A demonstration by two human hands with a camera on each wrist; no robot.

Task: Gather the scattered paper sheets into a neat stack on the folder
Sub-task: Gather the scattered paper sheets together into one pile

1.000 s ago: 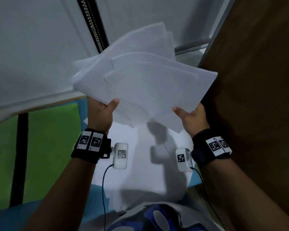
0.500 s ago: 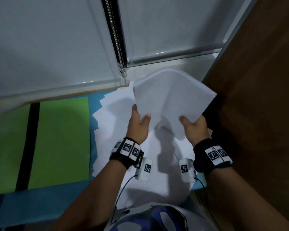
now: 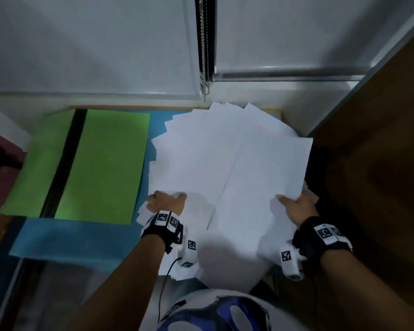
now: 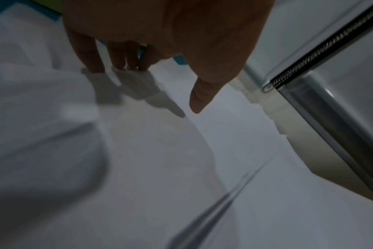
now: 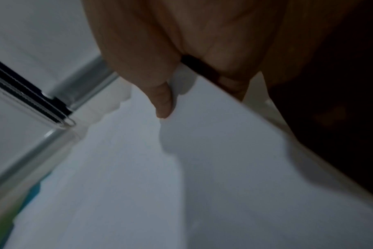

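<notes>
Several white paper sheets (image 3: 225, 158) lie fanned and uneven on a blue mat (image 3: 77, 240), right of the green folder (image 3: 105, 163), which has a black band (image 3: 65, 161). No sheet lies on the folder. My left hand (image 3: 166, 203) is at the pile's near left edge; in the left wrist view its straight fingertips (image 4: 94, 67) touch the paper (image 4: 138, 168) and the thumb hangs free. My right hand (image 3: 296, 209) pinches the near right edge of the top sheets, with the thumb (image 5: 163, 104) on top and the fingers beneath.
A dark wooden panel (image 3: 380, 163) stands close along the right of the pile. White blinds with a bead chain (image 3: 204, 56) hang behind the desk. A dark red object (image 3: 0, 151) sits at the far left, beside the folder.
The bundle both hands held up in the air has come down onto the pile on the mat. My left hand has let go of it and now touches the sheets with its fingertips.
</notes>
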